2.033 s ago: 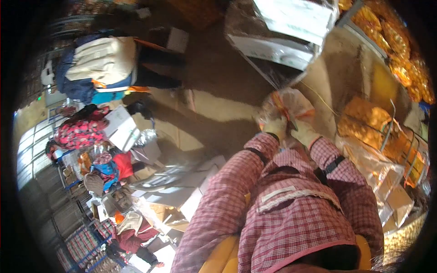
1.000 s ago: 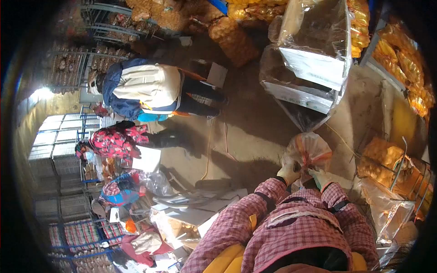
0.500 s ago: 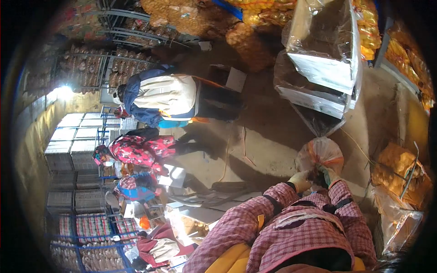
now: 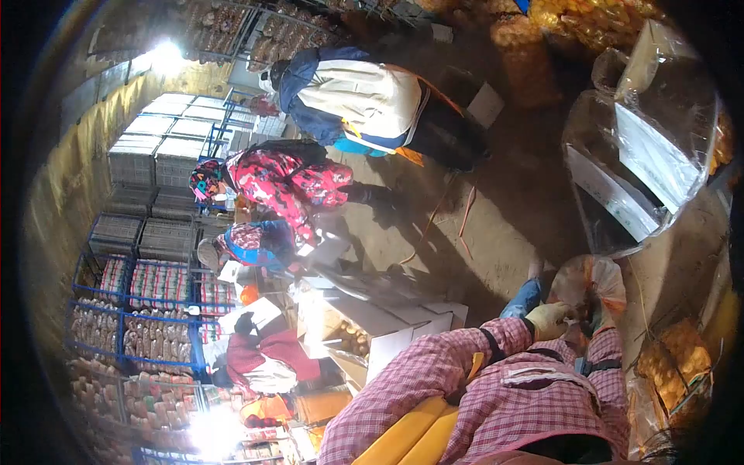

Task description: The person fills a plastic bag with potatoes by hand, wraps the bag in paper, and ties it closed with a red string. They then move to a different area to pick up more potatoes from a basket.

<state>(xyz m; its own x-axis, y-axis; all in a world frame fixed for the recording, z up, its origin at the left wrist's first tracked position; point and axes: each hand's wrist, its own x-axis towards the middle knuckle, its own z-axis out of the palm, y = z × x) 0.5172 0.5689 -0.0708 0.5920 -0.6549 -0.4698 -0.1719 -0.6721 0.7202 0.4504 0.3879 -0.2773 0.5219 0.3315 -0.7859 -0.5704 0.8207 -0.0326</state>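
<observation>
A whitish see-through bag point(image 4: 572, 282) with orange stripes bulges beyond my hands. My left hand point(image 4: 547, 320), in a pale glove, is closed at the bag's near end, where something dark and bunched shows between my hands. My right hand point(image 4: 598, 316) is at the bag's right side, closed on it as far as I can see; its fingers are partly hidden. Both forearms are in pink checked sleeves with dark bands. A leg in blue jeans point(image 4: 522, 299) shows just left of the bag.
Plastic-lined white boxes point(image 4: 647, 167) stand upper right. Filled orange net sacks point(image 4: 678, 360) lie at lower right. Left of me, an open carton point(image 4: 349, 333) holds brownish round produce. Several people work at left, one in a pink patterned jacket point(image 4: 267, 182). Cords point(image 4: 467, 221) lie on the floor.
My view has swung left, so the people and boxes appear further right. The jeans leg and open carton now show more. Both hands remain at the bag.
</observation>
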